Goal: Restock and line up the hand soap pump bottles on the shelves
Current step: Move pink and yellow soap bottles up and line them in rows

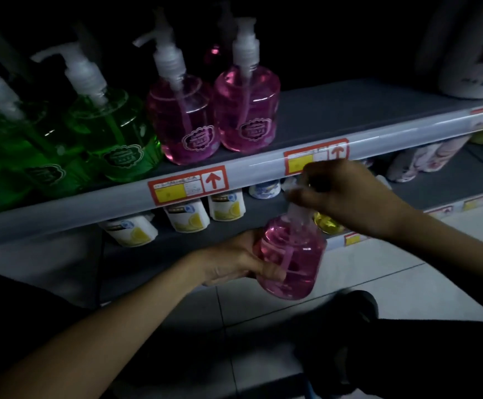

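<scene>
A pink soap pump bottle (290, 260) hangs in front of the shelves, below the upper shelf's edge. My left hand (234, 259) grips its body from the left side. My right hand (347, 194) curls round its white pump head from above, hiding most of the pump. On the upper shelf (335, 116) two pink pump bottles (246, 108) stand side by side at the front, with a third dim one behind them. Several green pump bottles (110, 133) crowd the shelf to their left.
The shelf to the right of the pink bottles is bare up to a large white container (470, 53) at the far right. Price tags (188, 184) sit on the shelf rail. White lemon-label tubs (226, 204) and other packs fill the lower shelf. Tiled floor lies below.
</scene>
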Demonstrator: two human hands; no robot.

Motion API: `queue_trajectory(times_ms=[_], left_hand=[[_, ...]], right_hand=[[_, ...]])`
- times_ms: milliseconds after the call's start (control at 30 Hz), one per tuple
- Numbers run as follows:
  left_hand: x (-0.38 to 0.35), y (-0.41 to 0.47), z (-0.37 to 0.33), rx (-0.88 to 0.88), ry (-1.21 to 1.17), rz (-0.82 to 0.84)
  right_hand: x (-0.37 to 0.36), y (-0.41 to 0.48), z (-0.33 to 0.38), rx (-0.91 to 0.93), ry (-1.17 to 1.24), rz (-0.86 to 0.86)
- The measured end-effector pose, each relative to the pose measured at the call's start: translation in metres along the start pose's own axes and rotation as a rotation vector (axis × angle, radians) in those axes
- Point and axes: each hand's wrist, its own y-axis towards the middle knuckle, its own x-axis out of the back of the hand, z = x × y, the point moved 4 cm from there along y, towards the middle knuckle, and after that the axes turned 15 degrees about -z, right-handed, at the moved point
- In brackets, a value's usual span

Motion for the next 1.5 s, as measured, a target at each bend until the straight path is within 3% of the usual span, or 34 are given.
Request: queue_trajectory(times_ms=[167,333,500,567,667,767,900,967,1133,1233,1300,1500], left_hand=[[-0.024,-0.012,-0.024,-0.123,-0.186,-0.082],[-0.033,-0.024,-0.053,-0.403,-0.157,-0.337],[-0.032,-0.025,-0.072,-0.567,0.003,-0.682],[-0.033,-0.024,-0.078,-0.595,0.059,-0.667],[-0.031,-0.023,-0.087,-0.609,0.039,-0.501],[-0.028,-0.019,-0.094,-0.65,0.015,-0.532],[-0.03,-0.011,-0.1,-0.762,0.038,-0.701],[-0.032,-0.008,-0.105,-0.82,0.082,-0.732],[-0.025,-0.005,-0.127,-0.848,0.317,-0.782],[-0.011,-0.02,-0.144,-0.994,0.748,-1.146],[-0.006,-0.024,-0.151,-1.025,0.901,-1.276],[0.006,-0.003,-0.156,-0.752,1.18,-1.2]], right_hand=[[0.034,0.017,0.01,-0.177,0.244,0.091],[0.058,0.017,0.02,-0.166,0.022,-0.05],[0.053,0.0,0.026,-0.34,0.272,-0.17],[0.049,0.001,0.023,-0.383,0.361,-0.279],[0.046,0.006,0.015,-0.55,0.537,-0.374],[0.046,0.013,0.014,-0.56,0.659,-0.309],[0.043,0.019,0.027,-0.37,0.689,-0.015],[0.043,0.025,0.029,-0.32,0.698,-0.047],[0.06,0.052,0.017,-0.255,0.771,-0.247],[0.071,0.073,0.003,-0.184,0.642,-0.311],[0.072,0.088,-0.009,-0.171,0.554,-0.353],[0.053,0.131,-0.042,-0.211,0.453,-0.358]])
